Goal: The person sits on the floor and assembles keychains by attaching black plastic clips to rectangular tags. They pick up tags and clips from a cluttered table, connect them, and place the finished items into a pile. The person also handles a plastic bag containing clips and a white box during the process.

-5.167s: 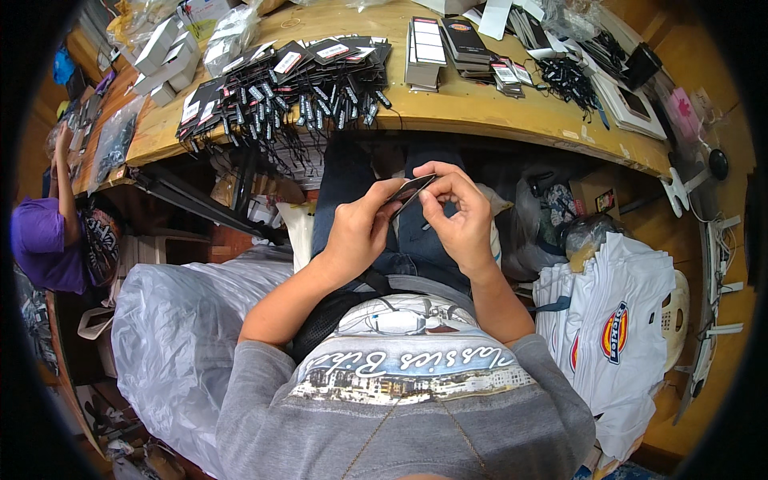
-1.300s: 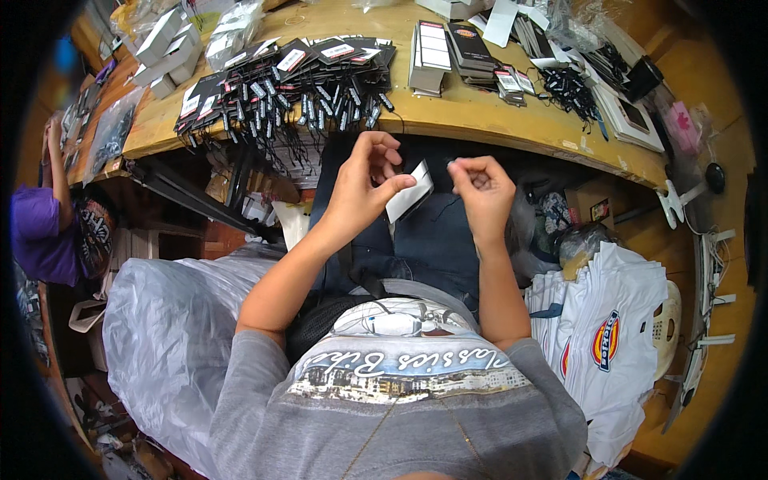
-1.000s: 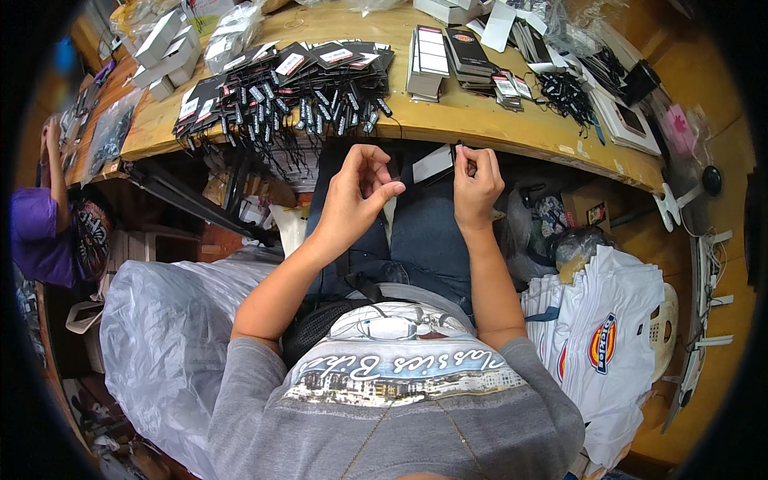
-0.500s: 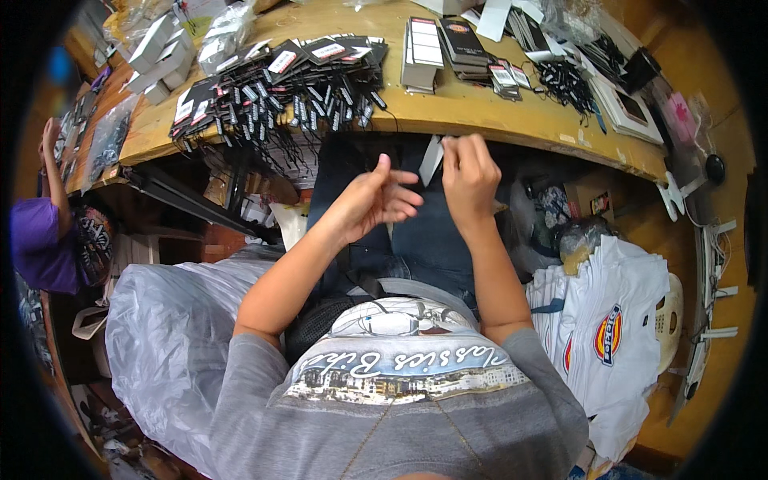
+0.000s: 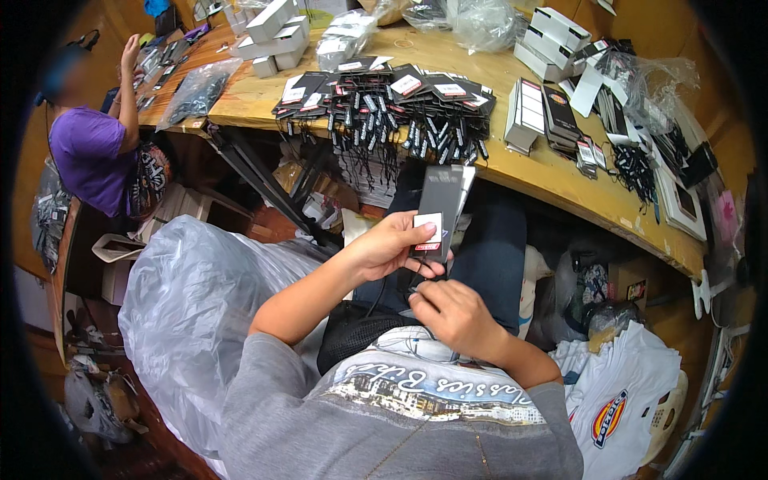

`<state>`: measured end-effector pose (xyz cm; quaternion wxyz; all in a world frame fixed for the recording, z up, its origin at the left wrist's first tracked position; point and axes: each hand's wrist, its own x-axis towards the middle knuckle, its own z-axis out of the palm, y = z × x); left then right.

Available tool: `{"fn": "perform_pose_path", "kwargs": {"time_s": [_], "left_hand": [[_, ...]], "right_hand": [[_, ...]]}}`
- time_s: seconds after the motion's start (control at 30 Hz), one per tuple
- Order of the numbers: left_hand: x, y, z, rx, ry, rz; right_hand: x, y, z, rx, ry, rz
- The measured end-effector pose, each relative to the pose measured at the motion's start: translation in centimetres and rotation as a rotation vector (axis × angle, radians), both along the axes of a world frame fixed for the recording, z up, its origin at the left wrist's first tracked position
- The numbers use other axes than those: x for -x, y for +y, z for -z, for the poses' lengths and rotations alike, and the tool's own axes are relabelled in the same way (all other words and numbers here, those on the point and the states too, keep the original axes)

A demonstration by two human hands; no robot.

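My left hand (image 5: 384,250) grips a black hang tag (image 5: 442,194) over my lap, its thumb on a white sticker near the lower end. Another, white-edged layer shows behind the tag. Just below, the fingers of my right hand (image 5: 460,316) are pinched together at a dark cord (image 5: 418,280) that hangs from the tag. On the table beyond lies a wide heap of black tags (image 5: 448,88), their cords and small grey ends (image 5: 432,136) drooping over the front edge.
White boxes (image 5: 276,40), stacked cards (image 5: 524,116) and clear plastic bags (image 5: 488,24) sit on the wooden table (image 5: 496,164). A large grey plastic bag (image 5: 192,320) is at my left, folded white shirts (image 5: 620,400) at my right. A person in purple (image 5: 96,144) works at far left.
My left hand was open and now holds the black tag. My right hand came down nearer my body, its fingers now at the cord. The view has swung left.
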<state>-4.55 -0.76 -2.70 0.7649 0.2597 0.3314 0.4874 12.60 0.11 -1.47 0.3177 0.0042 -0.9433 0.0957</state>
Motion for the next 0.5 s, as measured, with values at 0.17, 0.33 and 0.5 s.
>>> {"fn": "perform_pose_path", "kwargs": {"time_s": [0.17, 0.33, 0.5], "left_hand": [[3.5, -2.6, -5.0, -0.412, 0.145, -0.403], [11.5, -3.6, -10.4, -0.662, 0.737, -0.927], [22.1, 1.4, -9.6, -0.351, 1.178, -1.018]], "right_hand": [[-0.3, -0.3, -0.6, 0.223, -0.026, -0.096], [-1.0, 0.9, -1.1, 0.273, 0.03, -0.033], [-3.7, 3.4, -1.5, 0.314, 0.02, 0.173]]}}
